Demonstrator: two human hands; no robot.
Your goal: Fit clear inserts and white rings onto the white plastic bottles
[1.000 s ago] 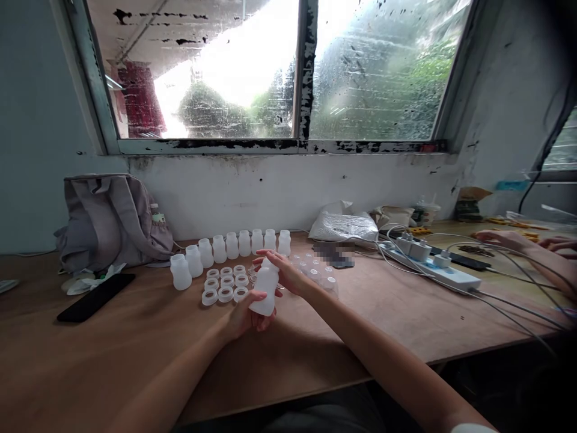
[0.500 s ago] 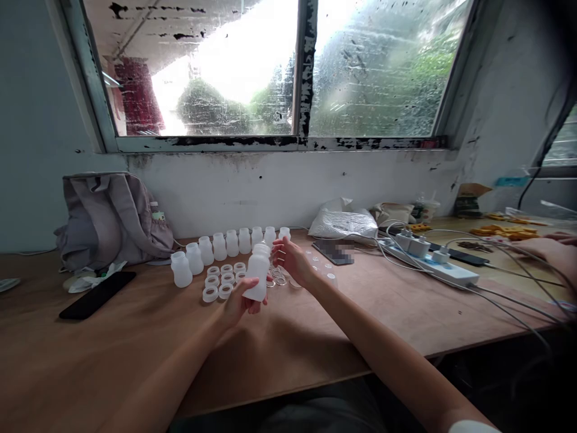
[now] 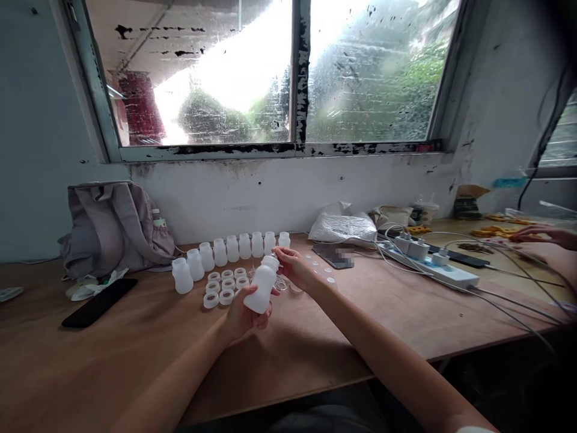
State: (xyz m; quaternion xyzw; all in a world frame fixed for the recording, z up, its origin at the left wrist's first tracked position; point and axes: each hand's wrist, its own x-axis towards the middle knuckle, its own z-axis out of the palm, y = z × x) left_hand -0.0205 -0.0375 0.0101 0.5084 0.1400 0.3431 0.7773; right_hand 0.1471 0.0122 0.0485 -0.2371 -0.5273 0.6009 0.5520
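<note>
- Window (image 3: 360,108) light falls from behind onto a wooden counter (image 3: 81,373) set against a wall.
- Position of held bottle (image 3: 261,290): above the counter, near its front edge, tilted with the mouth up and toward the right hand (image 3: 295,269). This angle presumably presents the opening to the fingertips.
- State of left hand (image 3: 238,316): closed around the lower body of the held bottle, thumb on the near side, fingers beneath. A low grip appears chosen to leave the neck free.
- State of right hand: fingers curled inward at the bottle's mouth. Whether the fingertips pinch the rim or a small part cannot be told.
- Standing bottles (image 3: 232,247): nine, upright, in a bent row along the back. This arrangement likely keeps the front area free for handling.
- Collars (image 3: 226,300): laid flat in short rows, openings upward, just left of the held bottle; probably ordered for easy pickup. Some are partly hidden.
- Thin clear rings (image 3: 282,282): loosely grouped beside the right hand, partly covered by it.
- Clear discs (image 3: 330,280): spread to the right of that hand, apparently within its reach.
</note>
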